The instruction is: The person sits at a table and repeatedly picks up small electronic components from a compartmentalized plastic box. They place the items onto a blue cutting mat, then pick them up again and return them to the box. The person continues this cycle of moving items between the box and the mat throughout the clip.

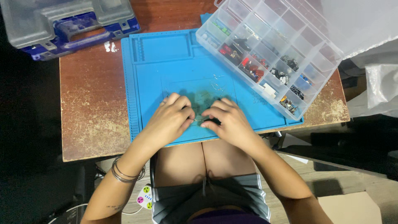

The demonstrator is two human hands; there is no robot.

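Where the blue mat [166, 79] covers a worn wooden table [91, 116], the left hand [168, 120] and right hand [230, 122] pinch a thin wire [199, 120]; a clear parts organizer [269, 54] sits far right.

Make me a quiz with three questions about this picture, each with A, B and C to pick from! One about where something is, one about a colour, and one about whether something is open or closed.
1. Where is the clear parts box?
A. At the mat's right, far side
B. On the floor
C. On the person's lap

2. What colour is the mat?
A. Red
B. Blue
C. Yellow

3. How is the parts box's lid?
A. Shut tight
B. Missing
C. Swung open

Answers:
1. A: it lies tilted over the mat's far right corner on the table.
2. B: the mat is bright blue all over.
3. C: the lid stands back and the compartments lie bare.

The left hand and right hand meet on the mat, pinching something thin between them.
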